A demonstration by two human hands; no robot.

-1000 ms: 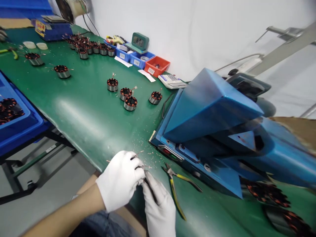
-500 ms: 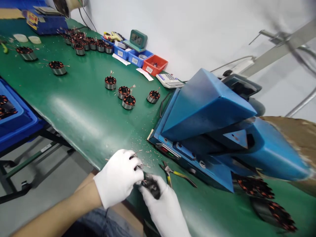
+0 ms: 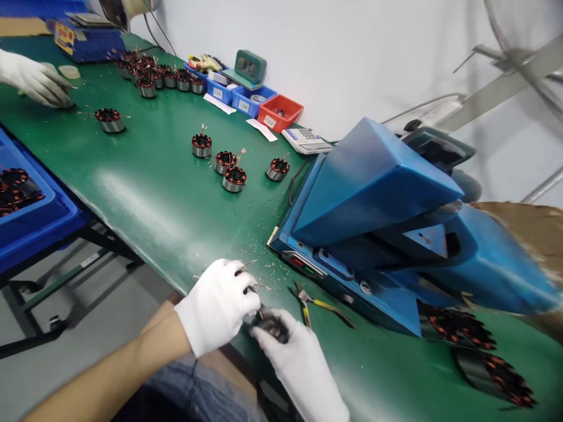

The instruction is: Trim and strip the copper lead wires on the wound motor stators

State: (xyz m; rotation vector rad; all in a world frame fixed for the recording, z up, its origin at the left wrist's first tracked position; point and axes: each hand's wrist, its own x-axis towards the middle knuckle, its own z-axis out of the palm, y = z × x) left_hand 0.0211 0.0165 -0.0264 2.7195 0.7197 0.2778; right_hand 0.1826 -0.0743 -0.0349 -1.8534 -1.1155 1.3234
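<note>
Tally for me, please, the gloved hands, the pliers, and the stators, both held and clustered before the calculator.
Gloved hands: 3 (left hand, right hand, co-worker's hand)
Pliers: 1
Held stator: 1
Clustered stators: 4
Total: 9

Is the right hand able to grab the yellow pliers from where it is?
Probably yes: the pliers lie just beside the right hand with nothing between, though that hand now grips a small dark part.
</note>
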